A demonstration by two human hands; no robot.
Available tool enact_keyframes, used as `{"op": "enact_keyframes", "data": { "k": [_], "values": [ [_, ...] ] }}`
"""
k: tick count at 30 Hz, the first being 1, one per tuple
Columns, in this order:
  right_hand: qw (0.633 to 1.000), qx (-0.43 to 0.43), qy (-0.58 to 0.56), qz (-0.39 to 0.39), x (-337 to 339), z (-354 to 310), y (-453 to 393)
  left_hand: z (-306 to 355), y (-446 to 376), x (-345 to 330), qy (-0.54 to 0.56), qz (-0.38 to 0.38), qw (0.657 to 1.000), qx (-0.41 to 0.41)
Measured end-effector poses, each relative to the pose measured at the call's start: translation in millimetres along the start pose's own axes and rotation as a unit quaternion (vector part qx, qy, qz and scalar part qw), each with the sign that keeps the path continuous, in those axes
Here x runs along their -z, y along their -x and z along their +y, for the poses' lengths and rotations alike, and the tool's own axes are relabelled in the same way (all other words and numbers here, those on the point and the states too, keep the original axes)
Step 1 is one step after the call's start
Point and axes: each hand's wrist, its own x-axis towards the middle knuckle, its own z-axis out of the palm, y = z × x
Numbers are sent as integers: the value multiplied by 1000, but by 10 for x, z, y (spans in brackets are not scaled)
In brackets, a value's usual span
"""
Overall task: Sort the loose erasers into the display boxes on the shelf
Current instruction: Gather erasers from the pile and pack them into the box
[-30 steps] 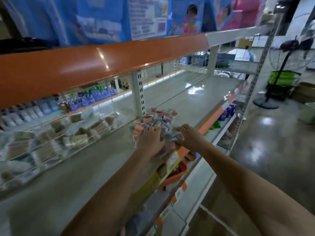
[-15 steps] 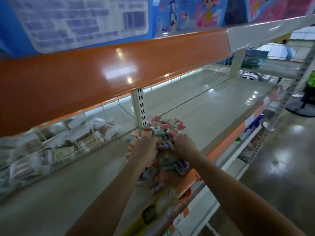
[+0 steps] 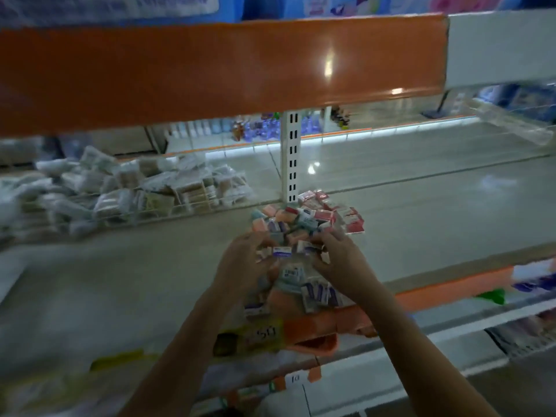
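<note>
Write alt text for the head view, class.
Two hands, left and right, dig into a pile of erasers on a grey shelf. Clear packets lie at the left.

Store aisle, pretty dim. A glossy orange shelf edge [image 3: 222, 70] overhead catches a ceiling light glare. A white slotted upright [image 3: 292, 158] stands behind the grey shelf deck [image 3: 421, 206], with bagged goods [image 3: 120, 188] piled left.

A shop aisle: long metal shelving [image 3: 421, 206] with orange price rails [image 3: 222, 70] above the hands, packaged goods in a wire basket [image 3: 126, 191] to their left, bottled stock [image 3: 258, 130] beyond, yellow price tag [image 3: 261, 335] below.
</note>
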Motion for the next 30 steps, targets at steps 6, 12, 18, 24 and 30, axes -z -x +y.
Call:
{"op": "enact_keyframes", "data": {
  "k": [6, 12, 18, 24, 30],
  "values": [
    [994, 79, -41, -61, -258, -611, -7, -222, 604, 515, -1, 75, 996, 55],
    [976, 178, -76, -97, -657, -1391, 58, -619, 1369, 1106, -18, 159, 980, 117],
    [949, 265, -107, -132, -1164, -2441, 261, -1148, 2230, 1784, -16, 218, 956, 194],
    [944, 278, -119, -136, -1686, -3452, 470, -1777, 2994, 2457, -26, 244, 947, 207],
    [950, 261, -106, -137, -2081, -3992, 443, -2328, 3295, 2843, -67, 235, 954, 175]
  ]
}}
